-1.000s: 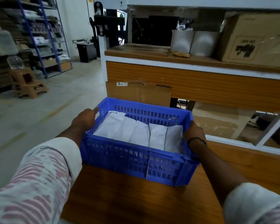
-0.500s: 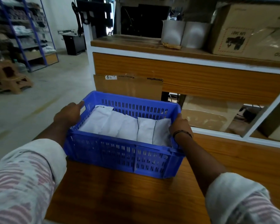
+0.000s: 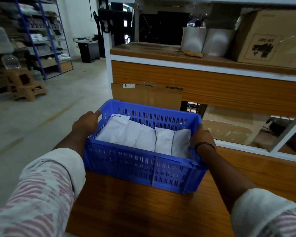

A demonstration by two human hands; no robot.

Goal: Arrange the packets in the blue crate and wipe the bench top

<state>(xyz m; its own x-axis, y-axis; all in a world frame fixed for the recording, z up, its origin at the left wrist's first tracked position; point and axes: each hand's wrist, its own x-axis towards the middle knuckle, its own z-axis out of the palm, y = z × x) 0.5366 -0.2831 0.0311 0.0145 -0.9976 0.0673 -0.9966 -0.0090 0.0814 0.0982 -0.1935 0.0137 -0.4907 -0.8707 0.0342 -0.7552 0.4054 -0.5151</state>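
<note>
The blue crate is grasped at both ends by the left hand and right hand. Packets may be spilled if it is tipped at the worktop edge.

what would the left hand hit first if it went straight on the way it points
Probably the flat cardboard sheet leaning behind the blue crate: the left hand grips the crate's left rim, forefinger aimed past its far corner. Depth is unclear.

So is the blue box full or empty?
Not empty: white packets lie side by side in the blue crate, hiding its floor, below the rim.
</note>
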